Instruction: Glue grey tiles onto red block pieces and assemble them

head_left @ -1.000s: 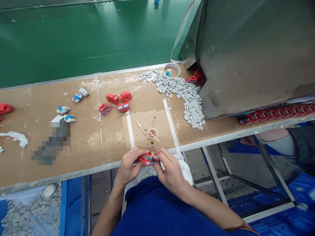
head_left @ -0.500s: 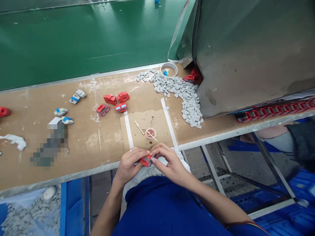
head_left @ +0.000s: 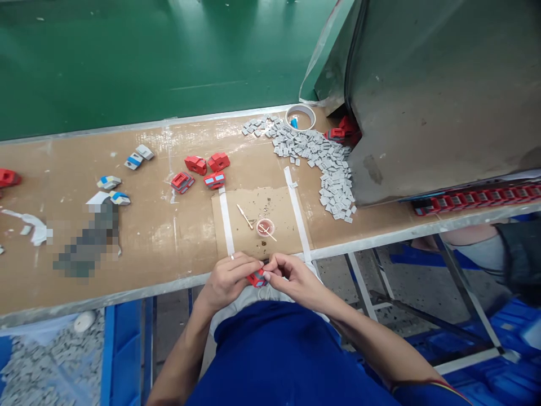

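My left hand [head_left: 228, 280] is closed around the left side of a small red toy vehicle body [head_left: 256, 278] with grey and pale window areas, just off the table's front edge. At its right end, the thumb and forefinger of my right hand [head_left: 295, 277] are pinched together against it. Fingers cover much of the toy, and any small piece between the right fingertips is hidden. Beyond my hands stands a small round cup [head_left: 265, 228] of reddish contents with a thin white stick in it. A white pen-like tool [head_left: 245, 216] lies left of the cup.
Several red vehicle bodies [head_left: 196, 164] sit left of the taped cardboard sheet [head_left: 279, 203]. Small grey tiles [head_left: 333, 180] are heaped at right, by a tape roll [head_left: 300, 117]. A large metal housing [head_left: 443, 101] blocks the right side. White-and-blue pieces [head_left: 133, 161] lie at left.
The view has shifted slightly, so the table things sit a little further right. My right fingertips have closed into a tighter pinch at the toy's right end; the left hand keeps its hold.
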The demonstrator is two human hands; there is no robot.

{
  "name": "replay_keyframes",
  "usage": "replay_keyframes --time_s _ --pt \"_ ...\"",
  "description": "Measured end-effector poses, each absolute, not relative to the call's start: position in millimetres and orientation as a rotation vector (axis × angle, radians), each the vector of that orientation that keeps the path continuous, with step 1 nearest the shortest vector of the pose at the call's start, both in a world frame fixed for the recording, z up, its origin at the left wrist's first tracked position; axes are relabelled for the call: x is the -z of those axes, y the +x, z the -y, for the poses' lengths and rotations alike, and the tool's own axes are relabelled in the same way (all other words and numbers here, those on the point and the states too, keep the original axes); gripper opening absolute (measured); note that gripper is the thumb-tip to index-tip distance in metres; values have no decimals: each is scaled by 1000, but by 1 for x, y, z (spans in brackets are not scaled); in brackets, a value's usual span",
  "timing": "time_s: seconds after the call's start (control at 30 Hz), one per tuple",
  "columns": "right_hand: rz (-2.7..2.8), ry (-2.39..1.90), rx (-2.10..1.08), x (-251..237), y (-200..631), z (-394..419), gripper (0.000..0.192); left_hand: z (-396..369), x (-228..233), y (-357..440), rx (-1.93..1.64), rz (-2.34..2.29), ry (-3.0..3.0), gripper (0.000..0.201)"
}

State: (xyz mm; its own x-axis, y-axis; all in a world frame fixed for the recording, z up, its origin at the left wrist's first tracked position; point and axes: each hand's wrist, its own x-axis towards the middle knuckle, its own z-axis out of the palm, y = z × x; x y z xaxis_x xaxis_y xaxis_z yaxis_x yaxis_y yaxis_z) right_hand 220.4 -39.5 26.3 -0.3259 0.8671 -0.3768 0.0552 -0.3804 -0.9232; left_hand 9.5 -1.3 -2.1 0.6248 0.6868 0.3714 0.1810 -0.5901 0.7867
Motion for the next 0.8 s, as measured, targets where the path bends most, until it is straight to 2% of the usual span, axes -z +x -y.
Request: replay_keyframes --time_s 0.23,0.43,0.6,0.8 --pt "1272 -1343 -1692 -22 219 38 34 6 6 12 -970 -714 2255 28" --pt "1412 -1275 -1514 -27 224 42 23 10 9 12 -1065 -727 2145 28" --pt "1214 -1192 -1553 -20 213 55 38 13 11 10 -1137 -682 1891 28" --pt "1261 -1160 -1380 -18 206 56 24 11 5 6 -1010 -674 1754 26"
